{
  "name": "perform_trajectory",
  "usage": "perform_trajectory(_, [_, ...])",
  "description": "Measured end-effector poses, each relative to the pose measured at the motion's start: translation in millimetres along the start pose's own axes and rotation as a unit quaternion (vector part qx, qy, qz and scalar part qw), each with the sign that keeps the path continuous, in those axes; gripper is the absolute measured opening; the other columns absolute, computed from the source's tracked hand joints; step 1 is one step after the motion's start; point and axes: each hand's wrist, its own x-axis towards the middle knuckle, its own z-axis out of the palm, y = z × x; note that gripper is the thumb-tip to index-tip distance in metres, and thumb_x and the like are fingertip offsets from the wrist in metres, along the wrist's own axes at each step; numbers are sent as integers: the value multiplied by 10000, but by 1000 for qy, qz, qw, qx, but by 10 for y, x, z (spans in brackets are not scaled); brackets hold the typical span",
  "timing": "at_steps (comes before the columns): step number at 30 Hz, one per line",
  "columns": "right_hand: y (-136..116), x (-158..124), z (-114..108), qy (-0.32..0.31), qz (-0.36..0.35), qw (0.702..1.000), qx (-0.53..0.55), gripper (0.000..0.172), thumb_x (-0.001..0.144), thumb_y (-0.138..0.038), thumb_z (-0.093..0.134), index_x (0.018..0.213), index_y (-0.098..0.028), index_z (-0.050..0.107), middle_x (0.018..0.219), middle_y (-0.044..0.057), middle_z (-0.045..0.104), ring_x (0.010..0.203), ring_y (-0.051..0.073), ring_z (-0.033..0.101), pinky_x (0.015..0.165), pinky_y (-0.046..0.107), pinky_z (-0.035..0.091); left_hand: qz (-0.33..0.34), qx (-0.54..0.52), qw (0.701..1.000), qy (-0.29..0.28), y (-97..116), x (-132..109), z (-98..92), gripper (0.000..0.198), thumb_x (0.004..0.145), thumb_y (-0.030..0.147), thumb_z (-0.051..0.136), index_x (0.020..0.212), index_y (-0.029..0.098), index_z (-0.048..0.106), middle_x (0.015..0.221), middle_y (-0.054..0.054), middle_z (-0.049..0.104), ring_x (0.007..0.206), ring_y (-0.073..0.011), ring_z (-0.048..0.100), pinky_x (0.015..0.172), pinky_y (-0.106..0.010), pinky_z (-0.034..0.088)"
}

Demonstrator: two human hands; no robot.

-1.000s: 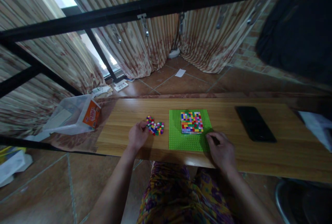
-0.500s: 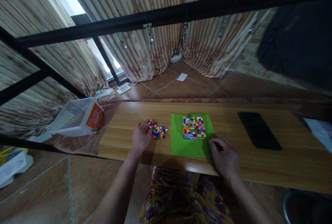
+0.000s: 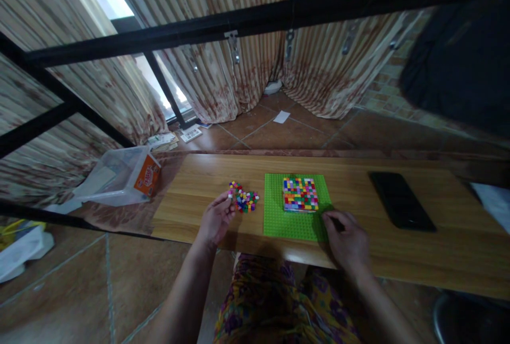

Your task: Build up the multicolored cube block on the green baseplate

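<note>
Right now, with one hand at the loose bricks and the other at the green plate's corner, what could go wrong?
1. The left hand is at the small pile of loose multicoloured plastic bricks; a nudge could scatter some off the wooden tabletop's near edge.
2. The green square baseplate lies close to that edge, the right hand at its corner; a push might slide it, with its multicoloured brick panel, off.

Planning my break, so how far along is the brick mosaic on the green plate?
Done: a multicoloured square of small bricks sits on the green studded baseplate. In hand: the left hand fingers the loose pile of coloured bricks; the right hand rests on the plate's corner. Remaining: that pile and the bare green margin.
</note>
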Motion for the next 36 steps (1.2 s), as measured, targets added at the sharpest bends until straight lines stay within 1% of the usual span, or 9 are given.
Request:
perform_trajectory(3, [6,1,2,4,-2,1000,2,371,898,-522,504,841,-208,693,893,76,696,840,231,650,767,341,490,-30,-29,999,1,29,-32,25,153,761,73,703,910,108,697,731,-10,665,570,-51,582,540,-143,491])
perform_trajectory(7, [-4,5,4,2,3,1000,7,375,896,-526,502,836,-209,694,894,74,694,837,228,652,766,338,491,-35,-15,999,28,40,-61,31,56,818,81,669,868,99,686,725,-16,664,570,-47,588,544,-136,503])
perform_trajectory(12, [-1,4,9,5,3,1000,7,371,898,-522,508,846,-206,696,897,75,695,834,225,650,770,338,492,-20,30,999,39,36,-101,1,125,784,193,732,854,101,687,701,-3,647,557,-48,577,537,-148,485])
perform_trajectory(19, [-2,-1,8,5,-2,1000,17,357,904,-511,512,845,-209,692,894,75,694,840,230,646,771,345,492,20,109,993,36,-6,-119,-62,346,637,391,790,807,120,659,611,50,537,477,-33,460,446,-153,355])
perform_trajectory(24, [-15,2,-5,1,-1,1000,10,356,904,-513,512,844,-211,691,889,68,692,835,227,647,768,340,489,44,131,989,56,-51,-104,-73,339,617,408,767,761,141,615,499,108,375,381,-12,268,374,-157,195])
perform_trajectory(28, [-21,4,-9,1,-3,1000,4,363,908,-512,505,843,-207,691,891,72,693,832,224,645,758,333,486,54,181,980,68,-107,-82,-93,308,658,424,723,744,152,606,467,106,367,366,-27,252,371,-179,187])
perform_trajectory(30, [-23,4,-9,1,-1,1000,4,364,909,-511,503,841,-206,689,888,71,693,831,223,644,758,332,485,62,242,966,61,-133,-68,-102,296,701,438,684,747,152,623,474,91,396,385,-45,294,393,-191,219])
perform_trajectory(32, [-26,3,-9,3,1,1000,6,364,907,-512,503,839,-207,689,886,71,693,829,223,644,756,333,484,92,331,938,50,-145,-57,-104,281,743,432,647,748,151,655,508,63,463,443,-74,396,447,-202,285])
perform_trajectory(36, [-29,4,-13,0,1,1000,7,357,909,-506,505,845,-209,692,893,74,694,833,226,643,750,335,482,172,518,836,57,-127,-65,-97,232,815,346,574,777,164,714,684,0,651,684,-154,594,630,-234,399])
